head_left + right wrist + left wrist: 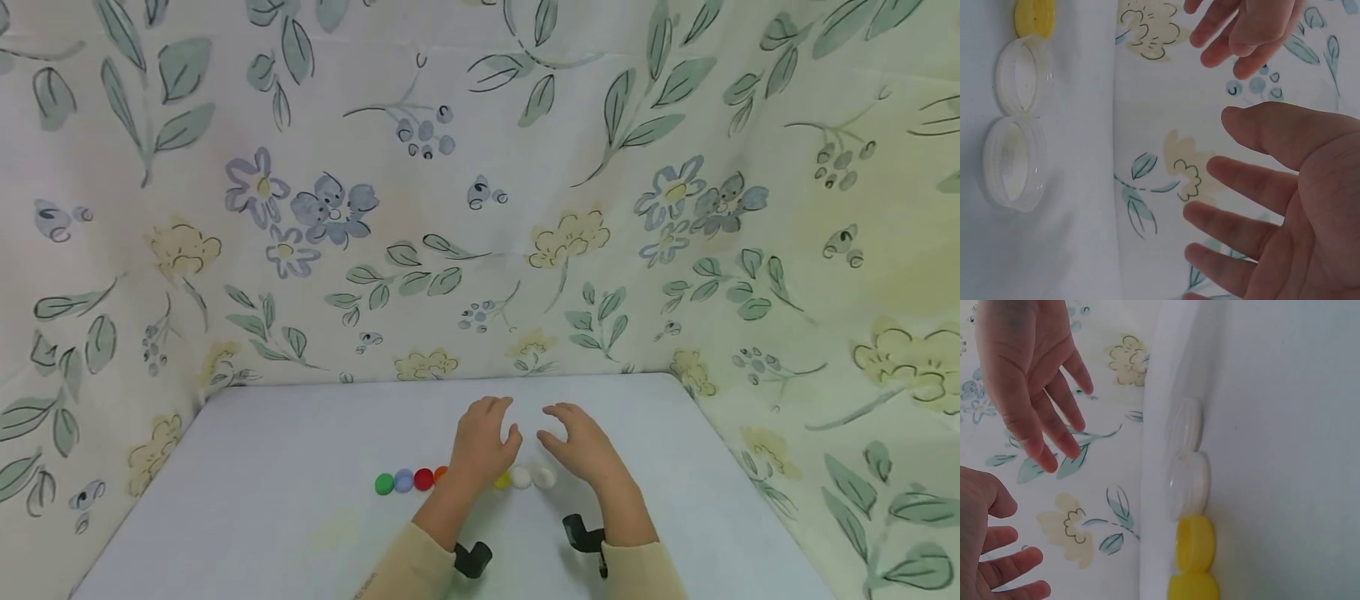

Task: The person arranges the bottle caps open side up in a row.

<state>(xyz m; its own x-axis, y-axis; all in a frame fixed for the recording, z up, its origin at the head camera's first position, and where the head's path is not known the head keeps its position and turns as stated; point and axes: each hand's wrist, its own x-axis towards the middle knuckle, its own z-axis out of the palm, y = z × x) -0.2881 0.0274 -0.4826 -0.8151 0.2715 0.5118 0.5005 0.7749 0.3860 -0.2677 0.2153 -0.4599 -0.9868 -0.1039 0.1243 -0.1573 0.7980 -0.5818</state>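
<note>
A row of round bottle caps lies on the white table, with a green cap (385, 484), a light blue cap (403, 480), a red cap (423, 479) and an orange cap (441, 472) at its left part. Towards the right come a yellow cap (1196, 544) and two clear caps (1025, 76). My left hand (482, 443) hovers over the row, its forearm hiding the middle caps. Facing it across a gap, my right hand (587, 447) is raised near the clear caps. Both hands have loosely spread fingers and hold nothing.
A floral cloth (480, 208) hangs behind and beside the white table (285, 467). Black wrist mounts (583, 534) stick out from both wrists, just above the tabletop in the head view. Beige sleeves (420, 567) cover the forearms.
</note>
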